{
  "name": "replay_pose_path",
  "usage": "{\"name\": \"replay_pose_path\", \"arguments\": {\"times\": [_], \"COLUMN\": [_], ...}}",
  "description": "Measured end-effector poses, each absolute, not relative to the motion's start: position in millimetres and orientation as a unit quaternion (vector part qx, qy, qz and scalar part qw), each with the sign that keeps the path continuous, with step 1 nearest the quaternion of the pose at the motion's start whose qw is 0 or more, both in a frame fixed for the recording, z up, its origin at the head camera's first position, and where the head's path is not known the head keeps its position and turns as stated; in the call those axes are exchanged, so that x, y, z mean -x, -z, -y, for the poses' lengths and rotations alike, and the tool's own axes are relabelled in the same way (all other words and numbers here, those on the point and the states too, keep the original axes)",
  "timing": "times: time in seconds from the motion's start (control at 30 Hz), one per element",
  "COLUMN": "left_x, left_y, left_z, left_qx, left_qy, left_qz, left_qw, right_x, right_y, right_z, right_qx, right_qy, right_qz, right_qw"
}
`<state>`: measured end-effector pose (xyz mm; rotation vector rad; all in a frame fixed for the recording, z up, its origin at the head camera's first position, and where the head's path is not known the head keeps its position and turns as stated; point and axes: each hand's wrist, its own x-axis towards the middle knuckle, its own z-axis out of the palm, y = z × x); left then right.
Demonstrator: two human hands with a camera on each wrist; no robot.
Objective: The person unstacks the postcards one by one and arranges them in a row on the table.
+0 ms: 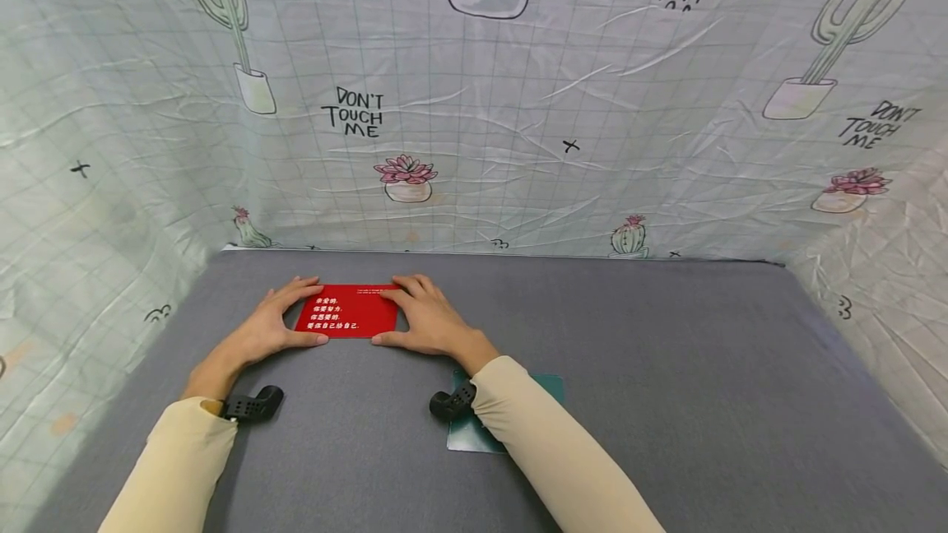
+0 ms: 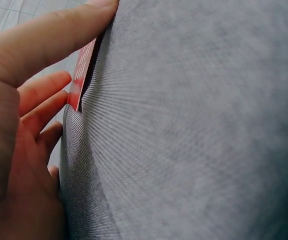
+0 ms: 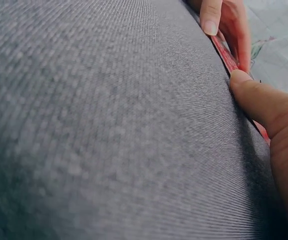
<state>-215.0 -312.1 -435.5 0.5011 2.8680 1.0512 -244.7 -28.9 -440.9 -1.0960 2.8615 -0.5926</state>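
A red card (image 1: 348, 315) with white Chinese writing lies flat, or nearly so, on the grey cloth surface, left of centre in the head view. My left hand (image 1: 268, 326) grips its left end, thumb at the near edge and fingers at the far edge. At the other end my right hand (image 1: 435, 321) holds it the same way, with a fingertip over the top right corner. In the left wrist view a strip of the red card (image 2: 82, 75) shows behind the thumb. The right wrist view has both thumbs along the card's edge (image 3: 224, 52).
Beneath the right forearm lies a teal card or sheet (image 1: 470, 436), partly hidden by the sleeve and wrist camera. Grey cloth (image 1: 704, 393) covers the table. Hanging fabric printed with cacti (image 1: 504, 105) stands along the back and both sides.
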Motion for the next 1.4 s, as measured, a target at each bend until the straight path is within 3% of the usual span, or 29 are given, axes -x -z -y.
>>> {"name": "replay_pose_path", "arguments": {"times": [0.53, 0.8, 1.4], "left_x": [209.3, 201.5, 153.7], "left_y": [416.8, 408.2, 394.1], "left_z": [284.5, 262.1, 194.2], "left_qx": [-0.172, -0.185, -0.212], "left_qy": [-0.35, -0.351, -0.397], "left_qz": [-0.921, -0.918, -0.893], "left_qw": [-0.002, -0.012, 0.011], "right_x": [235.9, 223.7, 180.1], "right_y": [423.8, 410.2, 399.6], "right_z": [4.6, -32.0, -100.4], "right_qx": [0.334, 0.341, 0.362], "right_qy": [0.283, 0.304, 0.309], "right_qz": [-0.898, -0.888, -0.879], "right_qw": [0.046, 0.052, 0.002]}}
